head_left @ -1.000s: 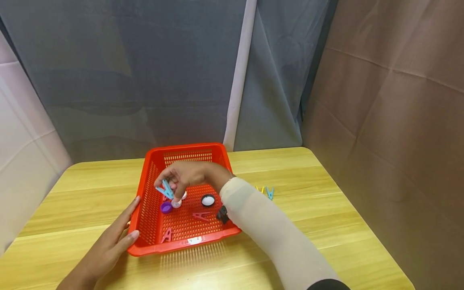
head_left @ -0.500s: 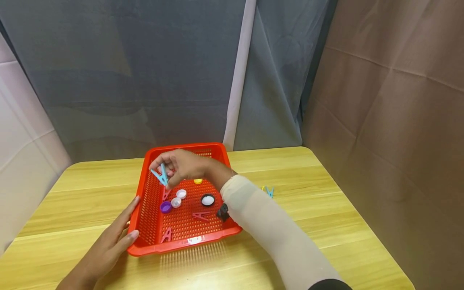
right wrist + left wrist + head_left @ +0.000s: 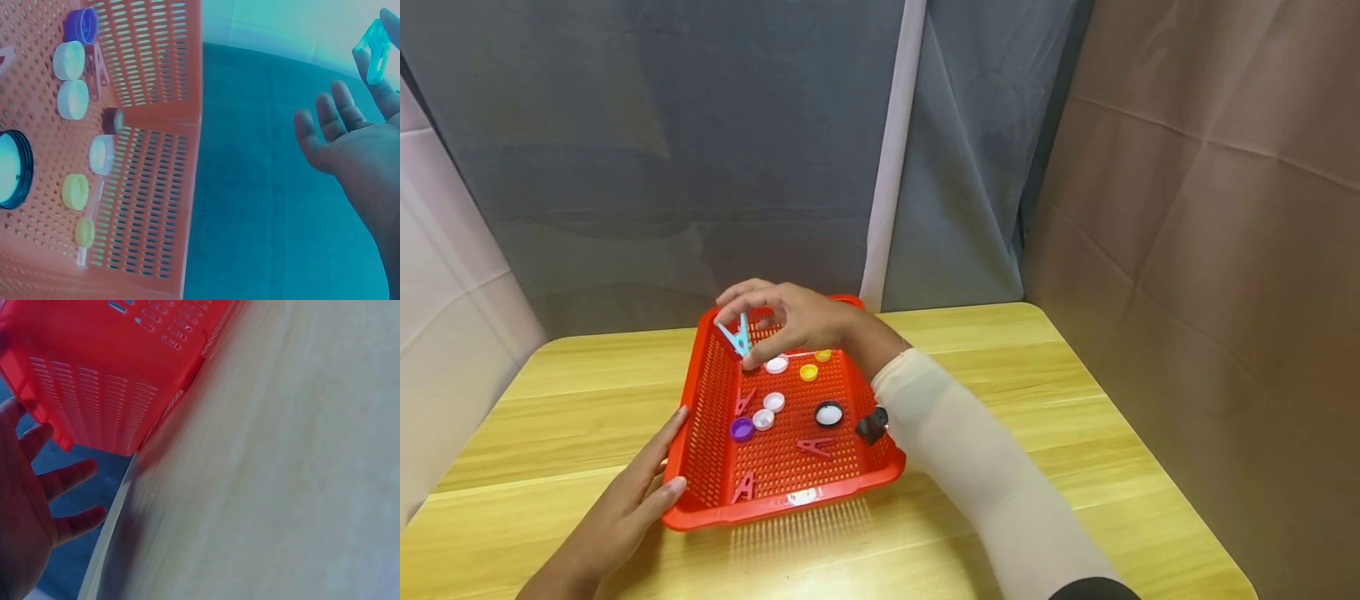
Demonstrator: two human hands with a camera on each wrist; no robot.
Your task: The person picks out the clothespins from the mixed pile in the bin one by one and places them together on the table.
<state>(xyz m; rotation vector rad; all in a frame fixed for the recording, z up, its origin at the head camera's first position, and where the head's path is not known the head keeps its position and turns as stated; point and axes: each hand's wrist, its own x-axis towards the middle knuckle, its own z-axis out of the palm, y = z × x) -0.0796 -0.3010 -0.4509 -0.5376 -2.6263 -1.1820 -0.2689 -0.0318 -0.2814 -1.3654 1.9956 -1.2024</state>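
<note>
My right hand (image 3: 808,317) pinches a light blue clothespin (image 3: 742,338) between thumb and index finger, above the far left part of a red plastic basket (image 3: 782,498). In the right wrist view, the clothespin (image 3: 376,53) sits at the fingertips while the other fingers spread loosely. My left hand (image 3: 625,512) touches the basket's left rim, its fingers extended; they look spread in the left wrist view. Inside the basket lie a purple cap (image 3: 742,429), several white caps (image 3: 763,419), yellow caps (image 3: 808,372), a black-rimmed cap (image 3: 829,414) and red clothespins (image 3: 815,447).
The basket stands on a light wooden table (image 3: 1075,492). Grey curtains (image 3: 760,150) hang behind it, with a brown cloth (image 3: 1225,250) on the right and a white one (image 3: 460,292) on the left. A black device (image 3: 872,425) is fixed at my right wrist.
My right hand has risen and moved toward the basket's far edge with the light blue clothespin. More caps show beneath it. The left hand has stayed at the rim.
</note>
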